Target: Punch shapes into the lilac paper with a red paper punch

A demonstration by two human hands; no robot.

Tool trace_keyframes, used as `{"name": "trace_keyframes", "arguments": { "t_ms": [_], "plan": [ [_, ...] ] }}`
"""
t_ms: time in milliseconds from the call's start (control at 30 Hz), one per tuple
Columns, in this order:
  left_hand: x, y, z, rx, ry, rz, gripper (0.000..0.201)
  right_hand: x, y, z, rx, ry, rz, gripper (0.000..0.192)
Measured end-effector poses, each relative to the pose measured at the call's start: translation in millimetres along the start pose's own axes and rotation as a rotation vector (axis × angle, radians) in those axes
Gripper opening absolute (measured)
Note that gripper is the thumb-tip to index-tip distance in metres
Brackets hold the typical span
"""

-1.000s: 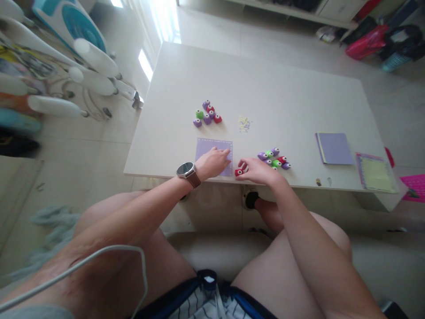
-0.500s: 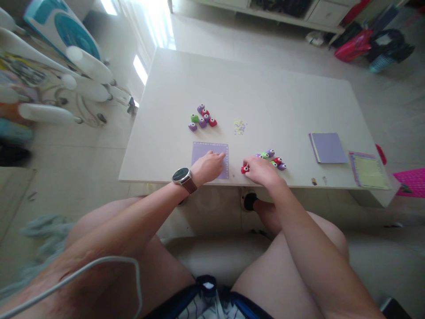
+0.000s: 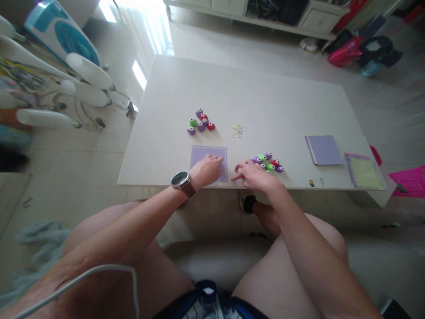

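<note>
My left hand point(image 3: 207, 170), with a watch on its wrist, lies flat on a purple paper sheet point(image 3: 208, 155) with a punched border, near the front edge of the white table point(image 3: 265, 97). Just right of the sheet, my right hand point(image 3: 255, 176) reaches left with its fingers over a small red punch point(image 3: 243, 176), which is mostly hidden. A cluster of purple, green and red punches point(image 3: 269, 162) sits directly behind that hand.
A second cluster of punches point(image 3: 200, 122) and a small pile of paper bits point(image 3: 237, 130) lie beyond the sheet. A purple paper stack point(image 3: 324, 149) and a yellow-green sheet point(image 3: 363, 171) lie at the right. A fan point(image 3: 63, 37) stands on the floor at the left.
My right hand carried the red punch rightward away from the sheet's corner, then lowered over it with fingers pointing left. My left hand slid slightly back on the sheet.
</note>
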State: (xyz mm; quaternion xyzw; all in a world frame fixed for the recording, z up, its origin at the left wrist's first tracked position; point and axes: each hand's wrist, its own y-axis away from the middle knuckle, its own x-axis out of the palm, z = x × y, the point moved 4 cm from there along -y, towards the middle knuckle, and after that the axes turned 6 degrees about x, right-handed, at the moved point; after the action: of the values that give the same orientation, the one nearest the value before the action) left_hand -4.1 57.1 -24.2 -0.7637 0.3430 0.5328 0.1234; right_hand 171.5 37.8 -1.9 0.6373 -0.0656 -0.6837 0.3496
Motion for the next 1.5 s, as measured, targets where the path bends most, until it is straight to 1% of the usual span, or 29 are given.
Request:
{"name": "trace_keyframes", "arguments": {
  "t_ms": [67,200,400,600,700,767,833,900,967,1067,1167,1267,1367,1500],
  "plan": [
    [-0.7,0.7,-0.5,0.0,0.0,-0.002,0.023,2.7,-1.2,-0.9,-0.01,-0.002,0.009,0.056],
    [-0.6,1.0,-0.3,0.005,0.001,-0.003,0.023,1.3,-2.2,-1.3,-0.016,-0.006,-0.025,0.062],
    [-0.2,0.7,0.2,0.002,0.006,-0.001,0.024,3.6,-2.9,1.4,-0.017,-0.008,0.026,0.054],
    [0.2,0.8,0.5,0.003,0.002,0.0,0.022,3.1,-8.7,-3.7,0.034,-0.015,-0.032,0.057],
    [1.6,1.1,0.8,0.016,0.005,-0.004,0.022,0.2,-15.3,-5.1,0.099,-0.026,-0.069,0.059],
    [2.5,1.6,0.6,0.028,0.0,-0.005,0.023,-3.9,-20.1,-6.4,0.2,-0.017,-0.143,0.067],
    [3.2,2.3,0.3,0.033,-0.005,-0.005,0.023,-9.3,-23.7,-8.1,0.316,-0.012,-0.248,0.071],
    [3.6,2.8,0.0,0.034,-0.002,-0.005,0.023,-13.3,-26.2,-9.5,0.383,-0.04,-0.322,0.067],
    [3.9,3.3,-0.6,0.041,0.002,-0.005,0.021,-14.9,-28.0,-11.0,0.397,-0.103,-0.346,0.059],
    [3.9,4.3,-1.4,0.056,-0.002,-0.011,0.02,-14.9,-28.6,-13.8,0.4,-0.172,-0.331,0.047],
    [3.6,5.9,-1.2,0.052,0.0,-0.019,0.019,-16.0,-27.0,-12.3,0.372,-0.164,-0.31,0.036],
    [3.4,7.8,-1.4,0.042,0.016,-0.016,0.017,-18.8,-22.9,-7.1,0.335,-0.143,-0.288,0.029],
    [3.0,9.1,-2.2,0.03,0.025,-0.014,0.016,-17.4,-16.2,-4.5,0.348,-0.125,-0.214,0.027],
    [2.3,8.9,-3.2,0.014,-0.006,-0.002,0.017,-6.2,-9.1,-7.6,0.388,-0.072,-0.068,0.026]
  ]
}}
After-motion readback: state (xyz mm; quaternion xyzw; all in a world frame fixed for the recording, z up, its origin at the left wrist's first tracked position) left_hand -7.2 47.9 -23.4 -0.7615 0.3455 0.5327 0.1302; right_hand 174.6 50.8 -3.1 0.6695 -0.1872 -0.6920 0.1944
